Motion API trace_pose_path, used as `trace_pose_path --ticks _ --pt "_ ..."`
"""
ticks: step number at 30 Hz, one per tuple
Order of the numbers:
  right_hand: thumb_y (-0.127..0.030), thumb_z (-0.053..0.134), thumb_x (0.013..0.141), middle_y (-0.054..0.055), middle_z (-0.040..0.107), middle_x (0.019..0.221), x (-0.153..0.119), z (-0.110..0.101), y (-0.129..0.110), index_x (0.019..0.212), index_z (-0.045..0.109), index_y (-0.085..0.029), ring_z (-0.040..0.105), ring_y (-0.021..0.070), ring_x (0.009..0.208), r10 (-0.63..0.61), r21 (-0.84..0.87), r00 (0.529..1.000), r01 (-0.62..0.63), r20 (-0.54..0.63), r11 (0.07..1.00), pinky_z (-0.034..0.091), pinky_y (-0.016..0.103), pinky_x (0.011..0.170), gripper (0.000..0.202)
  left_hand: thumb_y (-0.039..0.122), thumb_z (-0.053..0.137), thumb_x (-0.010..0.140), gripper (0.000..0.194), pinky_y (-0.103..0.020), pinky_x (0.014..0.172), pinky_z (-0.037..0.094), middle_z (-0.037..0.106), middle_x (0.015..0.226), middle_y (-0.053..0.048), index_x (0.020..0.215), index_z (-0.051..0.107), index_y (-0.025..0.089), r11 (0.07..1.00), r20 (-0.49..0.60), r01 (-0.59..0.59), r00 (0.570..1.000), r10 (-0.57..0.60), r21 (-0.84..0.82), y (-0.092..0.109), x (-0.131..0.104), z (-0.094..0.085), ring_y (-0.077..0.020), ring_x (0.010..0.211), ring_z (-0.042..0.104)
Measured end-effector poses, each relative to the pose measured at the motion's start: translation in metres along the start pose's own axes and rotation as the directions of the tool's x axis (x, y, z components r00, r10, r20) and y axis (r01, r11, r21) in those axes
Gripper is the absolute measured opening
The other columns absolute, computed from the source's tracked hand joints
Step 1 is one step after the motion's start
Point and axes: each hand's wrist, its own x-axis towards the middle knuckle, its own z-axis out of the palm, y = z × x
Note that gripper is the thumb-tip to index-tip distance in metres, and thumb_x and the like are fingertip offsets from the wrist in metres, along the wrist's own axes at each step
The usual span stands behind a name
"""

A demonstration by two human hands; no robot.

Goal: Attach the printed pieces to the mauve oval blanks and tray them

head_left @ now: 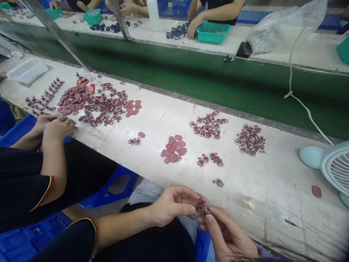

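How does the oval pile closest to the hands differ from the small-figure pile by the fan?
Shape: the oval pile holds flat, smooth-edged pieces; the figure pile holds jagged, knobbly ones.
Colour: the oval pile is plain reddish brown, while the figure pile mixes darker brown with pale flecks.
Both lie loose on the same white table.

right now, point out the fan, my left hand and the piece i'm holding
Fan (340,163): head view, on its grille.
Left hand (171,206): head view, middle of the hand.
Piece (201,207): head view, on its maroon middle.
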Motion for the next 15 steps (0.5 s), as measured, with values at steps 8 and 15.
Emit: trace_pose_path --ticks 8,15 --pt "-0.077 0.111 0.081 0.001 0.097 0.087 0.004 0.004 0.005 0.096 0.101 -0.039 0.089 0.0163 0.072 0.032 0.04 0.999 -0.032 0.004 0.999 0.075 0.019 0.07 0.042 0.026 0.125 0.086 0.039 -0.038 0.111 0.078 0.1 0.145 -0.016 0.107 0.093 0.015 0.996 0.088 -0.085 0.993 0.084 0.015 -0.009 0.004 -0.006 -0.0259 0.117 0.1" --pt "-0.073 0.112 0.083 -0.003 0.094 0.083 0.006 0.005 0.005 0.092 0.098 -0.038 0.09 0.0142 0.073 0.017 0.069 0.999 -0.019 0.027 0.997 0.075 0.016 0.077 0.038 0.053 0.126 0.081 0.046 -0.044 0.109 0.079 0.103 0.136 -0.013 0.086 0.095 0.019 0.988 -0.008 -0.087 0.996 0.088 0.132 -0.002 0.001 0.011 -0.0355 0.122 0.1"
